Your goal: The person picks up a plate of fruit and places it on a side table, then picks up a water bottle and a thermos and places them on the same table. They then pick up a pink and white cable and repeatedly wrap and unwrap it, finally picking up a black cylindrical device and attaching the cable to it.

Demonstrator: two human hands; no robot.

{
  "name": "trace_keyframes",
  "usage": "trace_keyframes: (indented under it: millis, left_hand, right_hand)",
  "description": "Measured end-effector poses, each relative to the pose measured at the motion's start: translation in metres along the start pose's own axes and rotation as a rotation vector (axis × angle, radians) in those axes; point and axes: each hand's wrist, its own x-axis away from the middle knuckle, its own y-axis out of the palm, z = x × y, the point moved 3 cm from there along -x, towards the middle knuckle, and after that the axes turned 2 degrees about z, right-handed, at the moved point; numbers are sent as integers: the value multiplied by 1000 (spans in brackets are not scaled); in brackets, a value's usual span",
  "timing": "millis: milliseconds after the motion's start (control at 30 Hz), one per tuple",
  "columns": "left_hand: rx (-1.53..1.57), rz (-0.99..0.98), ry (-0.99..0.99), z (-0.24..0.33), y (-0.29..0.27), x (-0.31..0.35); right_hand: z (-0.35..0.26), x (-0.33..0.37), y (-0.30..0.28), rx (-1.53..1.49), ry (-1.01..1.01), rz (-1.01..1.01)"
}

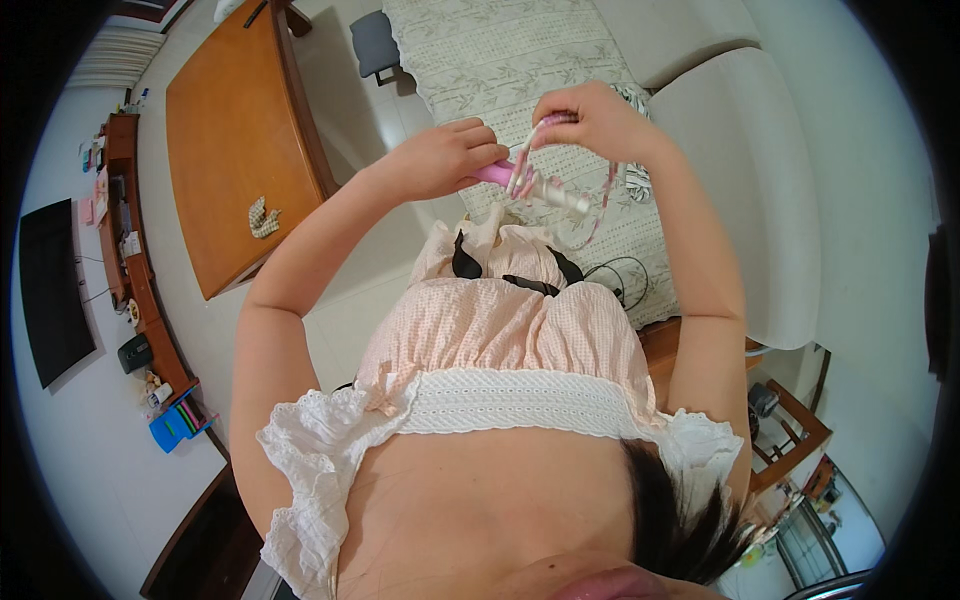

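My left hand (445,160) is closed round the pink handle (494,173) of what looks like a skipping rope. Pointing to the right from it is a whitish handle end (570,198). A thin pink-and-white cord (608,185) loops about the handles and hangs in a curve on their right. Higher and to the right, my right hand (595,118) pinches a bunched section of this cord between thumb and fingers. Both hands are held out in front of me, above the edge of a patterned cover (500,60).
A pale sofa (745,180) stands on the right, with a black-and-white striped bundle (637,182) beside it. To the left is an orange-brown wooden table (230,130) with a small checked cloth item (263,218). A grey stool (374,44) and a black cable (640,270) are also near.
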Motion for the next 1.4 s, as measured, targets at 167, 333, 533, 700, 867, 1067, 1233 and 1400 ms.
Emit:
trace_keyframes:
  millis: [167,333,533,700,867,1067,1233,1400]
  left_hand:
    - [609,276,-584,5,-7,1]
    - [521,552,-869,-32,7,7]
    - [-420,114,-433,-45,19,13]
    - [-196,-125,-53,-11,25,1]
    - [223,44,-93,16,4,-6]
    - [822,315,-420,15,13,5]
    - [963,575,-743,-3,20,12]
    - [1270,666,-691,-12,18,21]
  right_hand:
    - [35,8,44,-414,286,111]
    - [28,23,98,-83,200,184]
    - [-14,26,58,212,112,77]
    - [-10,16,5,154,33,41]
    - [34,11,6,-294,130,113]
    - [48,25,63,-492,359,64]
    - [29,33,92,-286,329,190]
    - [16,38,86,-221,343,184]
